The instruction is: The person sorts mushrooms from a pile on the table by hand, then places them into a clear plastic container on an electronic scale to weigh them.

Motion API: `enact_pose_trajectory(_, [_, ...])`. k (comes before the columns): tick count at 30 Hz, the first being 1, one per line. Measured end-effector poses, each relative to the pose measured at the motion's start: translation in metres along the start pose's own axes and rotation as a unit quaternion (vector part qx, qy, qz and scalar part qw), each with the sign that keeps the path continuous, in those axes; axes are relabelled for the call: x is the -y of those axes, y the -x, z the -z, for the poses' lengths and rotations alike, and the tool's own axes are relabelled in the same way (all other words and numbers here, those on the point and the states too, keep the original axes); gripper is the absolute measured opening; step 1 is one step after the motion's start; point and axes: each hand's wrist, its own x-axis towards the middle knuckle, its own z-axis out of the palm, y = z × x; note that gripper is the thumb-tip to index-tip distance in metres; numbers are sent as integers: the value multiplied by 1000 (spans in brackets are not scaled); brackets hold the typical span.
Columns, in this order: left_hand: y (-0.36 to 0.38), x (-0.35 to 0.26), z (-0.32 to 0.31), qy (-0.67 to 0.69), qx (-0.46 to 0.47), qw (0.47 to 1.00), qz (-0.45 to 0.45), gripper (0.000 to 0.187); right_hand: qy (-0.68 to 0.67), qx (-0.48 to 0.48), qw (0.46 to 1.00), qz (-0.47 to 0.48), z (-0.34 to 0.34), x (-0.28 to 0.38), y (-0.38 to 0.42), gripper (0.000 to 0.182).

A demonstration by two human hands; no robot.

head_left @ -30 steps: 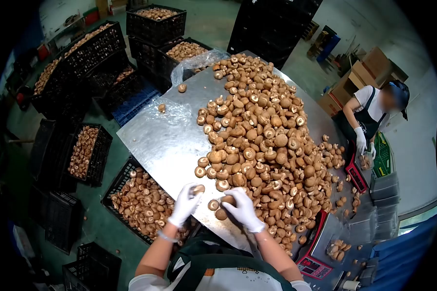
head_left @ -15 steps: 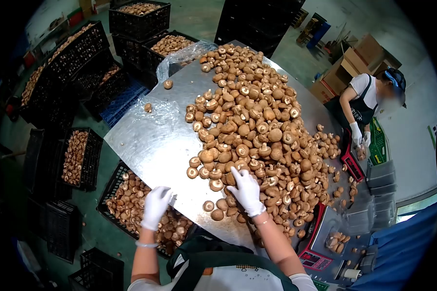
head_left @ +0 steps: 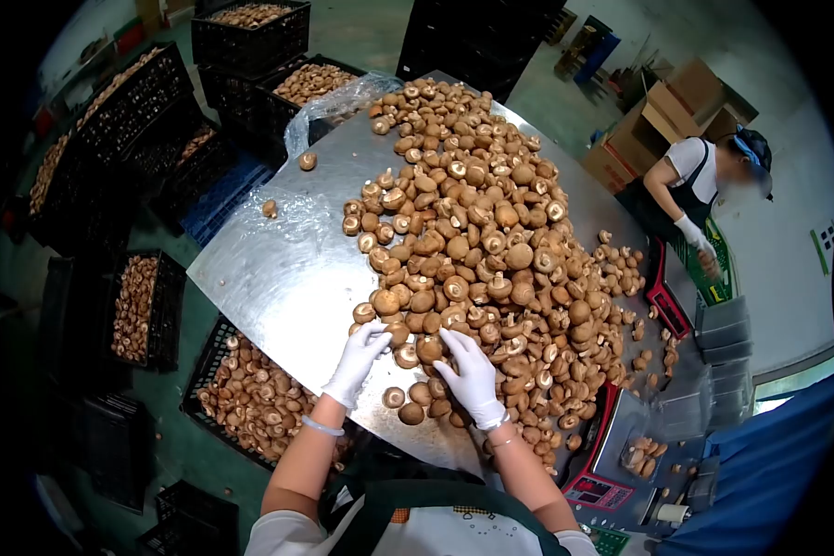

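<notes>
A large heap of brown mushrooms [head_left: 491, 222] lies on a metal table [head_left: 269, 278]. At its near left edge my left hand [head_left: 357, 361], in a white glove, touches a mushroom [head_left: 397, 334] with its fingertips; whether it grips it is hard to tell. My right hand [head_left: 471, 371], also gloved, rests against the heap with thumb and fingers apart, beside another mushroom [head_left: 428, 348]. A few mushrooms [head_left: 410, 413] lie just below, between my hands. Under the table's left edge is a black crate of mushrooms [head_left: 250, 398].
Crates of mushrooms [head_left: 137, 306] stand on the floor at left. Plastic film [head_left: 296, 208] lies on the table. At right are a red scale [head_left: 602, 486], a clear tray of mushrooms [head_left: 642, 456], stacked clear trays [head_left: 725, 371] and a co-worker [head_left: 690, 185] beside cardboard boxes [head_left: 653, 125].
My left hand has moved right and up from the table's edge to the mushrooms. My right hand has shifted slightly down. The co-worker's hands have moved.
</notes>
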Motion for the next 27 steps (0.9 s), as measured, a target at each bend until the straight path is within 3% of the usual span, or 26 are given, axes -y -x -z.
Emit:
enact_pose_trajectory(1, [5, 0, 5, 168, 20, 980, 102, 25, 45, 18, 999, 16, -3, 6, -6, 59])
enact_pose_trajectory(2, [11, -3, 6, 257, 16, 960, 110, 27, 99, 61, 993, 21, -8, 10, -12, 58])
enact_pose_trajectory(3, [17, -7, 8, 251, 16, 961, 114, 27, 144, 95, 985, 20, -11, 15, -18, 53])
enact_pose_trajectory(5, [29, -11, 11, 414, 43, 901, 122, 27, 200, 119, 972, 34, -21, 17, -27, 39])
enact_pose_trajectory(7, [36, -4, 20, 440, 55, 888, 120, 30, 200, 127, 971, 43, -28, 8, -32, 34])
enact_pose_trajectory(9, [49, -16, 28, 457, -3, 886, 78, 32, 203, 135, 969, 49, -28, 5, -30, 28])
enact_pose_trajectory(12, [72, -15, 52, 428, -48, 899, 74, 38, 93, 87, 991, 51, -30, 15, -27, 16])
enact_pose_trajectory(13, [71, 12, 69, 443, -39, 893, 71, 36, -44, 46, 993, 103, -30, 21, -22, 14])
enact_pose_trajectory(14, [74, 5, 76, 484, 15, 873, 48, 35, -61, 163, 984, 38, -29, 36, -15, 16])
enact_pose_trajectory(15, [76, 3, 81, 532, 21, 846, 28, 37, -94, 192, 977, 9, -49, 47, -4, 20])
enact_pose_trajectory(16, [87, -26, 74, 405, -28, 914, 19, 42, -176, 189, 966, 13, -42, 64, 7, 24])
enact_pose_trajectory(17, [82, -11, 82, 337, -85, 937, -27, 44, -340, 192, 921, -2, -37, 77, 15, 28])
enact_pose_trajectory(19, [92, -34, 79, 214, -121, 969, 9, 44, -347, 272, 898, 9, -33, 72, 22, 31])
enact_pose_trajectory(21, [90, -48, 74, 194, -120, 973, 31, 41, -439, 260, 860, -30, -33, 51, 34, 29])
enact_pose_trajectory(22, [81, -36, 83, 202, -117, 972, 34, 41, -530, 210, 820, -57, -43, 37, 41, 25])
enact_pose_trajectory(23, [72, -31, 80, 213, -110, 970, 34, 42, -630, 212, 734, -140, -23, 24, 48, 24])
enact_pose_trajectory(25, [56, -21, 75, 235, -96, 967, 34, 42, -744, 123, 619, -221, 11, -4, 68, 29])
enact_pose_trajectory(27, [43, -25, 49, 159, -70, 984, -26, 43, -790, -8, 564, -242, 44, -28, 101, 32])
